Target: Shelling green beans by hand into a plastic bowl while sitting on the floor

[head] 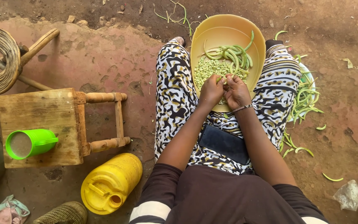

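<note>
From the head camera, a person is sitting with a yellow basin [224,31] resting on the lap, between knees covered in black-and-white patterned cloth. Both hands are meeting over the basin's near edge: the left hand [211,91] and the right hand [235,90] are each pinching, grip closed, on a single green bean pod [225,77] held between their fingertips. Just beyond the hands, shelled pale beans [207,68] are lying in a heap in the basin, with unshelled green pods [233,54] piled beside them. A dark phone [224,143] is lying on the lap, near the person's body. More pods are heaped on a white plate [307,89] on the earth floor at the right. At the left, a green jug [30,143] is standing on a wooden stool [42,112], and a yellow jerrycan [110,182] is lying near it.
</note>
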